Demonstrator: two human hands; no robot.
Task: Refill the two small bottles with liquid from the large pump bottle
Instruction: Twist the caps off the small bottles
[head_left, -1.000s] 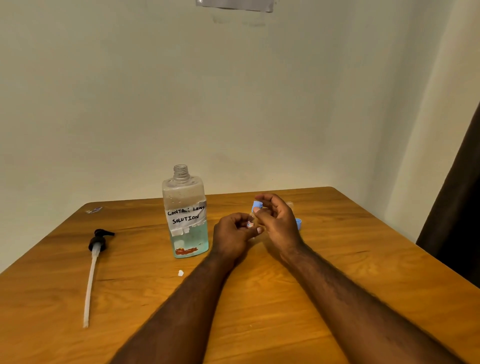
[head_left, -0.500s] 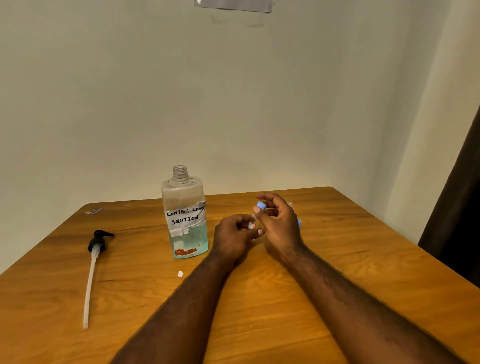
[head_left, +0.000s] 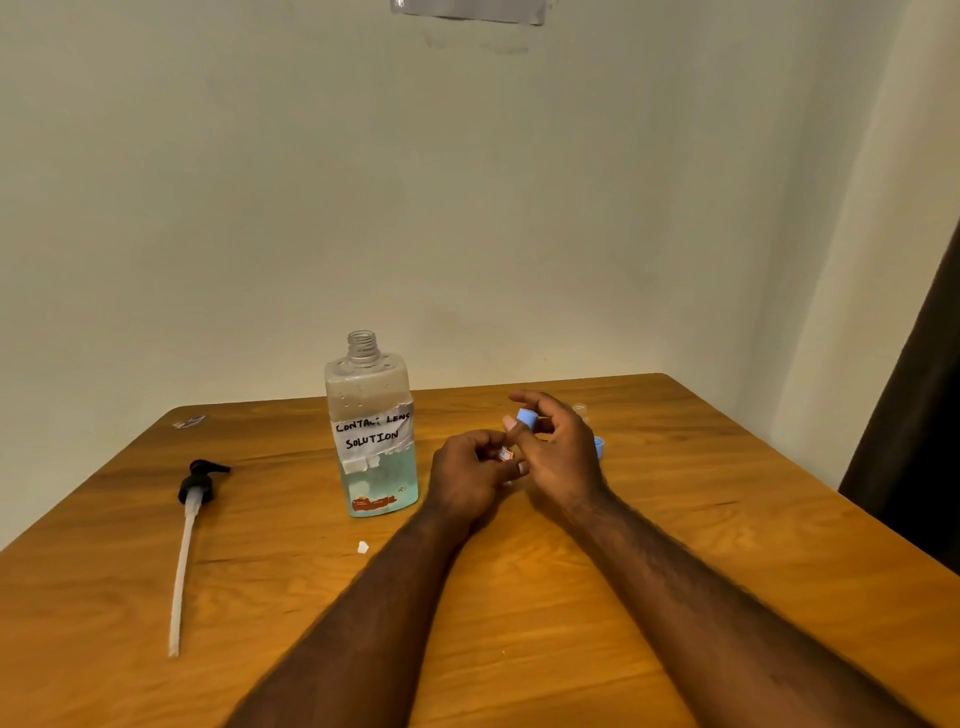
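Edged the blue cap (head_left: 525, 417) slightly rightward, pinched by the right hand (head_left: 561, 452) just above the small bottle (head_left: 505, 454) gripped in the left hand (head_left: 465, 473). Held both over the desk (head_left: 675, 519), beside the uncapped large bottle (head_left: 371, 415), pump (head_left: 200, 486) lying well apart.

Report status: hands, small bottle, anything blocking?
Left hand holds small bottle. Right hand pinches blue cap. Large bottle open, pump aside, nothing in the way.

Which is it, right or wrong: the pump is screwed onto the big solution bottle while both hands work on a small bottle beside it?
Wrong: the head view shows the pump lying on the table, left of the open-necked big bottle. The left hand holds the small bottle; the right hand pinches a blue cap.
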